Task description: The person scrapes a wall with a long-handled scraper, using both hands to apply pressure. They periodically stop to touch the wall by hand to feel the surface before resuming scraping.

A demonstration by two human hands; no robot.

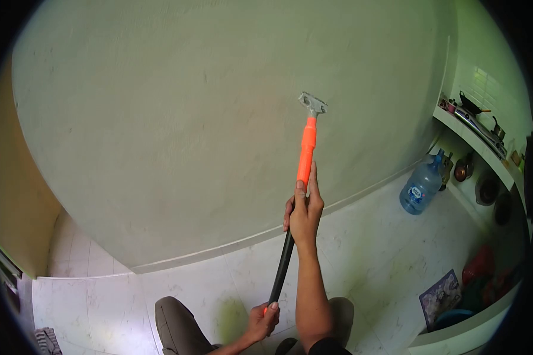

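Observation:
A long-handled scraper (307, 142) with a grey metal head, an orange neck and a black shaft is held up in front of the pale wall (177, 130). My right hand (305, 216) wraps round the shaft just below the orange part, its index finger stretched along the neck. Lower down, my left hand (263, 320) closes on the bottom end of the shaft, where a bit of orange shows. The scraper's head overlaps the wall in this view.
A blue water jug (421, 184) stands on the tiled floor (219, 284) by the right corner. Beyond it, a counter (478, 137) carries a stove (477, 129) and pans, with pots underneath. A patterned board (441, 299) leans at lower right; a striped cloth (47, 341) lies at lower left.

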